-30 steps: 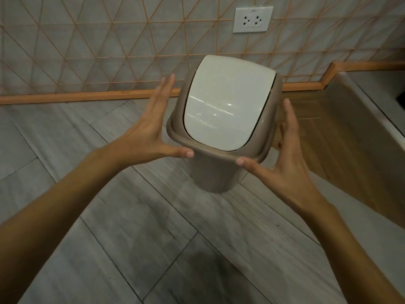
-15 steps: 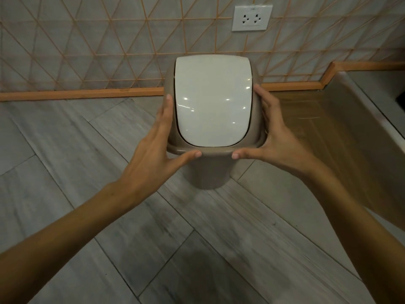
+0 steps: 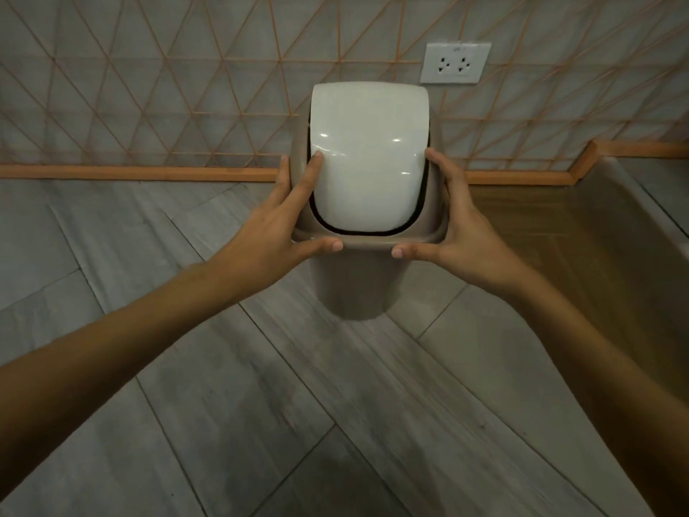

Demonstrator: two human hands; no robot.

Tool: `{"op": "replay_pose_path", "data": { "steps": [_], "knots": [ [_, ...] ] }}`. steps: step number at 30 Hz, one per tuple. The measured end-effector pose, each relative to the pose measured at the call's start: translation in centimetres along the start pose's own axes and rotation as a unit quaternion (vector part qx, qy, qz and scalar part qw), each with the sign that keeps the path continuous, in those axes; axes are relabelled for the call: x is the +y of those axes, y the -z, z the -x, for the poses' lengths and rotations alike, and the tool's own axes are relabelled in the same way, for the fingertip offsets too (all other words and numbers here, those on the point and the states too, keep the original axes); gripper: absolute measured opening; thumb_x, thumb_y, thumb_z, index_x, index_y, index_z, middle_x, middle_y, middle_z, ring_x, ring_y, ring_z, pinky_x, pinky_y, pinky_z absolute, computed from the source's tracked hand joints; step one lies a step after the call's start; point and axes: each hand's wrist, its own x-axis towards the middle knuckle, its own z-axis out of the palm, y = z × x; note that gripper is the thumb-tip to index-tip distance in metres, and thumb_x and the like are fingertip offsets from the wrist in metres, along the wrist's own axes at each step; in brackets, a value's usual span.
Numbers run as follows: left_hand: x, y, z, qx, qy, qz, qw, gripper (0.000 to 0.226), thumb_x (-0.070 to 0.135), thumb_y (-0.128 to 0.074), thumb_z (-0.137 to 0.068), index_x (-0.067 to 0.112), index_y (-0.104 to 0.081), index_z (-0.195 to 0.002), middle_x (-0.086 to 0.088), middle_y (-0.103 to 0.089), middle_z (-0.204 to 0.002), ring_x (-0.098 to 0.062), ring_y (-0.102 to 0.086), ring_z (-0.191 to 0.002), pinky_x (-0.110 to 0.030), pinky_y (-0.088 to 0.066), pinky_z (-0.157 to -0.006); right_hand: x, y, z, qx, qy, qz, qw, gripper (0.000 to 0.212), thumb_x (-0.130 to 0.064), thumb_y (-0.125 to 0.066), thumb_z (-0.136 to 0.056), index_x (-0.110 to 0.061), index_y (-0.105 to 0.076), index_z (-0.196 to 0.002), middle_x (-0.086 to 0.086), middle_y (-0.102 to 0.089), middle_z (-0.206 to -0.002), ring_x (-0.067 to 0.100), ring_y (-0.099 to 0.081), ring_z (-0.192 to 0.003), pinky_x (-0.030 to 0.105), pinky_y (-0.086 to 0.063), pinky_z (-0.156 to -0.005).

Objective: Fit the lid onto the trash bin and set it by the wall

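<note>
A taupe trash bin (image 3: 354,289) stands upright on the grey floor, close to the tiled wall (image 3: 149,87). Its lid (image 3: 367,240) sits on top: a taupe frame with a white swing flap (image 3: 367,158) squared to me. My left hand (image 3: 276,233) grips the lid's left side, thumb on the front rim and one fingertip on the flap. My right hand (image 3: 455,233) grips the right side, thumb on the front rim. The bin's base is partly hidden under the lid.
An orange skirting board (image 3: 130,173) runs along the foot of the wall. A white power socket (image 3: 455,63) is on the wall above right of the bin. A wooden ledge or step (image 3: 615,233) rises at the right.
Both hands closed in from apart onto the lid's sides. The bin turned from angled to square and now stands nearer the wall, more centred in view.
</note>
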Motion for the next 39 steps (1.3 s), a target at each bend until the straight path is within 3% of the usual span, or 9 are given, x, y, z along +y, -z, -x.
{"op": "replay_pose_path", "data": {
  "steps": [4, 9, 13, 20, 24, 34, 39],
  "knots": [
    [-1.4, 0.2, -3.4, 0.016, 0.014, 0.012, 1.000, 0.111, 0.047, -0.067, -0.081, 0.031, 0.017, -0.151, -0.009, 0.009, -0.164, -0.024, 0.003, -0.150, -0.046, -0.016, -0.118, 1.4, 0.2, -4.2, -0.002, 0.007, -0.009, 1.000, 0.119, -0.038, -0.090, -0.056, -0.039, -0.014, -0.148, -0.004, -0.020, -0.159, 0.015, -0.024, -0.147, 0.045, -0.030, -0.119],
    [-3.0, 0.1, -7.3, 0.042, 0.050, 0.011, 0.998, 0.114, 0.048, -0.065, -0.082, 0.012, 0.016, -0.152, -0.013, -0.013, -0.162, -0.034, -0.027, -0.144, -0.045, -0.027, -0.116, 2.3, 0.4, -8.7, -0.010, -0.022, -0.022, 0.999, 0.133, -0.031, -0.090, -0.057, -0.033, 0.001, -0.153, -0.004, -0.012, -0.163, 0.015, -0.020, -0.148, 0.041, -0.026, -0.120],
    [-3.4, 0.0, -10.0, 0.052, 0.097, 0.025, 0.994, 0.105, 0.041, -0.063, -0.087, 0.007, 0.012, -0.152, -0.016, -0.025, -0.159, -0.037, -0.030, -0.141, -0.042, -0.026, -0.113, 2.8, 0.2, -12.0, 0.006, -0.043, 0.007, 0.999, 0.135, -0.019, -0.089, -0.063, -0.021, 0.011, -0.154, 0.001, -0.007, -0.165, 0.018, -0.013, -0.151, 0.042, -0.021, -0.122],
    [-4.6, -0.2, -14.3, 0.060, 0.137, 0.055, 0.987, 0.105, 0.036, -0.065, -0.087, 0.009, 0.014, -0.152, -0.017, -0.010, -0.162, -0.039, -0.022, -0.144, -0.049, -0.025, -0.116, 4.3, -0.1, -15.7, 0.026, -0.105, 0.064, 0.992, 0.122, -0.014, -0.081, -0.075, -0.024, 0.012, -0.154, 0.005, -0.025, -0.161, 0.026, -0.027, -0.145, 0.040, -0.030, -0.117],
    [-5.1, 0.2, -15.4, 0.050, 0.141, 0.060, 0.987, 0.106, 0.032, -0.065, -0.088, 0.006, 0.015, -0.151, -0.018, -0.008, -0.162, -0.037, -0.016, -0.147, -0.047, -0.019, -0.118, 5.1, -1.0, -16.2, 0.043, -0.120, 0.092, 0.988, 0.119, -0.019, -0.080, -0.075, -0.022, 0.009, -0.154, 0.011, -0.034, -0.156, 0.031, -0.036, -0.141, 0.049, -0.035, -0.114],
    [-4.5, 0.6, -16.0, 0.034, 0.154, 0.024, 0.987, 0.107, 0.034, -0.063, -0.089, 0.003, 0.020, -0.149, -0.016, 0.009, -0.162, -0.034, -0.002, -0.149, -0.044, -0.010, -0.120, 3.3, 0.5, -17.3, -0.017, -0.188, 0.155, 0.970, 0.127, -0.018, -0.078, -0.078, -0.019, 0.028, -0.148, 0.012, -0.017, -0.164, 0.035, -0.028, -0.146, 0.048, -0.028, -0.118],
    [-4.3, 1.8, -15.2, 0.011, 0.146, -0.034, 0.989, 0.105, 0.046, -0.058, -0.089, 0.008, 0.019, -0.150, -0.013, 0.008, -0.163, -0.033, -0.006, -0.149, -0.062, -0.016, -0.115, 0.7, 1.5, -15.7, -0.013, -0.181, 0.166, 0.969, 0.114, -0.012, -0.075, -0.080, -0.019, 0.013, -0.154, 0.015, -0.026, -0.160, 0.036, -0.031, -0.144, 0.046, -0.031, -0.116]
  ]
}}
